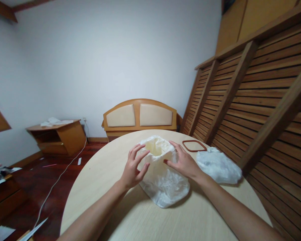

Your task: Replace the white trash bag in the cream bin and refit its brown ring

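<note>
A white plastic bag [163, 182] stands on the round table, its mouth spread wide and its lower part bunched out toward me. The opening shows a pale yellowish inside; whether a bin stands under the plastic I cannot tell. At the left of the mouth is my left hand [134, 165], fingers apart and curved along the rim. My right hand [183, 162] is on the other side, thumb and fingers spread by the rim. Both hands are at or very near the plastic, and neither is closed on it. A brown rounded-square ring [194, 151] lies beyond my right hand.
Another bundle of whitish plastic [219, 165] lies at the right of the pale round table [90, 187]. Wooden slatted panels [266, 100] lean close on the right. A headboard [140, 115] stands behind the table. A cable [62, 174] crosses the floor near a low cabinet [67, 137].
</note>
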Motion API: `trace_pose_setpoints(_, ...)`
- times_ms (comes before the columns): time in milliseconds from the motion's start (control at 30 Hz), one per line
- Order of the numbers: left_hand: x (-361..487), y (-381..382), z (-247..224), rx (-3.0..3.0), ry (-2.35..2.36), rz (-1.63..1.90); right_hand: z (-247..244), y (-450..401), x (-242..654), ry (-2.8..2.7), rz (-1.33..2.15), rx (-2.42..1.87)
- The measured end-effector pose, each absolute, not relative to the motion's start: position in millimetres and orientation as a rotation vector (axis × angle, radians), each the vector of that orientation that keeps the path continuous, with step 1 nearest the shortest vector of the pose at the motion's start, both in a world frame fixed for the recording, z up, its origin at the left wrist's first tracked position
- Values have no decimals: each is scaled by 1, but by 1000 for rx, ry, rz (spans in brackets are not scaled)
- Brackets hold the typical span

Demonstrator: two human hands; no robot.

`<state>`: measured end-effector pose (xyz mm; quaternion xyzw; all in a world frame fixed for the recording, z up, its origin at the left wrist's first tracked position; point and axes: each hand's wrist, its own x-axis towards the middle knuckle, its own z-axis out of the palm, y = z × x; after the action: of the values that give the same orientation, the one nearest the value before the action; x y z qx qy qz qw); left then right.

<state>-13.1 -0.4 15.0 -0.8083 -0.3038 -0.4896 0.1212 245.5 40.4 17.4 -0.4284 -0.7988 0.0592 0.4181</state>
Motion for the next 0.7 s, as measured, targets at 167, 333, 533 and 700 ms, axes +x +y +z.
trace_pose_setpoints(167,-6,2,11,-2324,-784,-1351,17,30,237,-1993,94,-1182)
trace_pose_setpoints(333,-15,12,8,-2218,-928,-1365,24,20,236,-2070,105,-1067)
trace_pose_setpoints(533,-26,17,9,-2202,-1054,-1409,32,13,233,-2144,57,-864)
trace_pose_setpoints(700,-14,8,12,-2293,-985,-1300,32,12,228,-2121,18,-792)
